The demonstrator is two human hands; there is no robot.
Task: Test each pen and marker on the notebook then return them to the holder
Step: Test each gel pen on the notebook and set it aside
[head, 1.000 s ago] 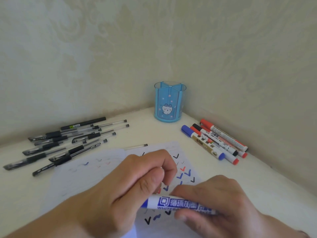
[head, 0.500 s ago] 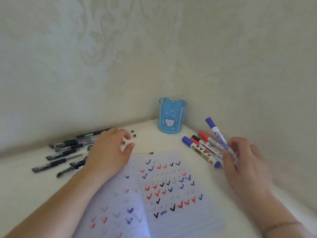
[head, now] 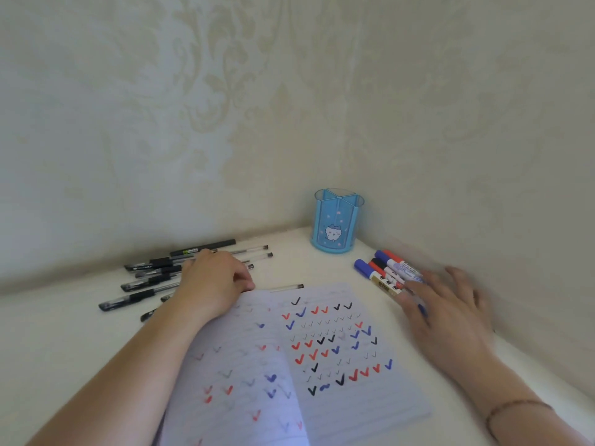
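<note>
- A cluster of black gel pens [head: 151,278] lies at the far left of the white table [head: 48,342], near the wall.
- The left hand [head: 214,281] rests on top of these pens, fingers curled downward; whether it actually grips one cannot be told.
- A single clear pen [head: 286,287] lies just beyond the notebook's top edge.
- The open notebook [head: 322,365] sits in the centre, its pages covered in red, blue and black tick marks.
- A blue pen holder [head: 336,220] stands upright in the corner, with nothing showing above its rim.
- A row of whiteboard markers [head: 384,272] lies right of the notebook.
- The right hand [head: 450,307], motion-blurred, lies flat with fingers spread over the near ends of the markers.
</note>
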